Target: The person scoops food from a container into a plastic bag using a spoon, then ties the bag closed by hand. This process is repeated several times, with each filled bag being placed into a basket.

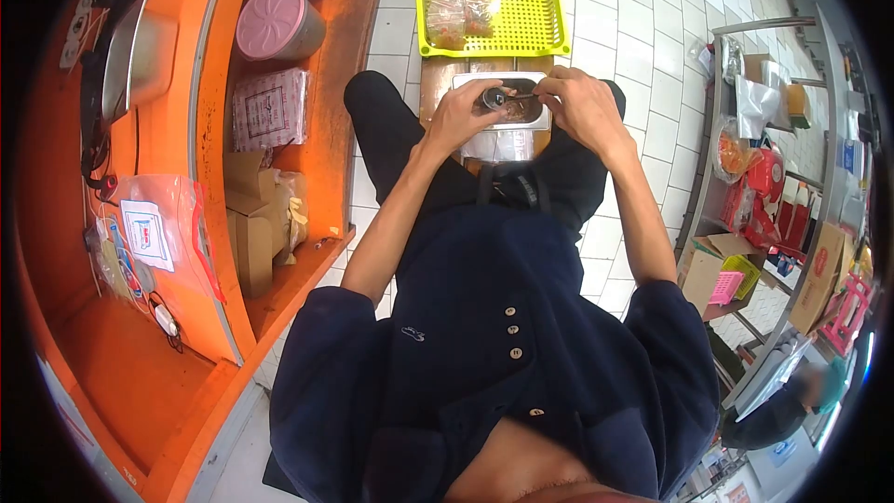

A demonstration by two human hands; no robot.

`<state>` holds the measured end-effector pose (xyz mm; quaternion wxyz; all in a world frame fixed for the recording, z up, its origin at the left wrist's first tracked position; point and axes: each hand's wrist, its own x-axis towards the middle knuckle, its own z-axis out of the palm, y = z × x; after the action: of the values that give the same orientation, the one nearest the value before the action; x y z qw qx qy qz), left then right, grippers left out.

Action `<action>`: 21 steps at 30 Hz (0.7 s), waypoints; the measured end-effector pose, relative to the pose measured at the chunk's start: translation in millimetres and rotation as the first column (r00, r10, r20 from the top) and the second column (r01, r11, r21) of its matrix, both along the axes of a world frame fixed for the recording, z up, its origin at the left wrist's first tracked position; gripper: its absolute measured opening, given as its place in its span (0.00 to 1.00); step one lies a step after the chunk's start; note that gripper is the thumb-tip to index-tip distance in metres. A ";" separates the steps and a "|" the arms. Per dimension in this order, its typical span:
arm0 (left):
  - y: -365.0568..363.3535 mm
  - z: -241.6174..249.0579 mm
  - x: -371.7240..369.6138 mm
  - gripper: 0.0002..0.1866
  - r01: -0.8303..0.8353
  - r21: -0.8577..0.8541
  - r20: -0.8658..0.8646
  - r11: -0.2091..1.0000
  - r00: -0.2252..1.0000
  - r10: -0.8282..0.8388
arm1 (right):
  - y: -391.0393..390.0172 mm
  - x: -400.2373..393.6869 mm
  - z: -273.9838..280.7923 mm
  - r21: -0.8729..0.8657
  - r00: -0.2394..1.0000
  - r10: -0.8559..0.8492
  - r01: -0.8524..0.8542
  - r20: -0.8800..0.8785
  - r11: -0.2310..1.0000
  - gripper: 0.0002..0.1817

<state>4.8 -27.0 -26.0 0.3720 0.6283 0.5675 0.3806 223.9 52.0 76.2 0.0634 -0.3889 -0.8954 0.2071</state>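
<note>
My left hand (458,121) is closed round a small, round, dark-mouthed container (494,99), held over a metal tray (459,84). Facing it from the right, my right hand (582,104) pinches a thin utensil (523,96), perhaps a spoon, whose tip reaches toward the container's mouth. Brownish contents lie in the tray beneath both hands, too small to make out. In front of my lap, a stack of clear plastic bags (498,145) lies just below the tray. Beyond it is a yellow-green basket (562,19) with filled clear plastic packets (461,14) on its left side.
An orange shelf unit (307,112) on the left holds a pink-lidded tub (270,23), wrapped packs (270,109) and a cardboard box (250,233). Metal racks (712,158) with goods stand at the right. Another person (778,410) is at the lower right.
</note>
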 end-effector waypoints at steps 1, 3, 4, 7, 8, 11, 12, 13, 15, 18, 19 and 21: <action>-0.1 -1.3 0.6 0.28 -0.027 0.051 -0.003 0.998 1.000 0.027 | -0.1 -0.1 1.8 0.019 1.000 0.013 -0.013 0.026 1.000 0.05; -1.7 -2.2 1.4 0.27 -0.055 0.103 -0.005 0.993 0.998 0.056 | -2.5 -0.3 6.9 0.038 0.998 0.026 -0.028 0.052 0.999 0.05; -2.6 -1.7 2.2 0.26 -0.072 0.077 0.011 0.994 0.997 0.072 | -3.6 -0.1 11.2 0.057 0.997 0.024 -0.028 0.073 0.998 0.05; -5.6 -2.1 4.2 0.25 -0.101 0.030 0.037 0.994 0.994 0.100 | -6.5 0.9 15.0 0.072 0.994 0.031 -0.038 0.102 0.997 0.05; -5.8 -2.4 4.8 0.25 -0.103 0.011 0.046 0.995 0.994 0.103 | -7.3 2.0 15.2 0.069 0.994 0.032 -0.039 0.109 0.997 0.05; -6.6 -6.6 6.5 0.25 -0.079 0.033 0.086 0.996 0.993 0.076 | -8.6 5.2 14.7 0.071 0.993 0.056 -0.064 0.101 0.995 0.05; -7.2 -6.0 6.8 0.25 -0.082 0.034 0.086 0.996 0.993 0.079 | -9.7 4.8 17.5 0.071 0.993 0.059 -0.067 0.101 0.995 0.05; -8.1 -5.4 7.2 0.24 -0.092 0.038 0.066 0.995 0.994 0.089 | -10.8 4.4 22.6 0.066 0.994 0.049 -0.055 0.096 0.996 0.05; -8.6 -6.5 7.8 0.24 -0.104 0.042 0.047 0.994 0.994 0.102 | -9.6 4.3 27.9 0.061 0.995 0.042 -0.048 0.093 0.997 0.06; -10.3 -7.7 8.1 0.24 -0.128 0.013 0.037 0.992 0.991 0.128 | -7.5 7.3 33.3 -0.009 0.999 0.008 -0.007 0.036 1.000 0.06; -10.8 -5.4 8.5 0.24 -0.142 -0.006 0.024 0.990 0.990 0.142 | -6.1 9.0 37.0 -0.046 1.000 -0.025 0.026 0.016 0.999 0.06; -11.2 -3.6 7.5 0.25 -0.165 -0.023 0.012 0.986 0.986 0.165 | -3.3 13.8 39.4 -0.083 0.999 -0.050 0.049 -0.003 0.995 0.07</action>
<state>12.3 -38.2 -29.6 0.3500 0.5725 0.6191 0.4081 237.7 48.7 115.6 0.0545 -0.4129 -0.8760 0.2431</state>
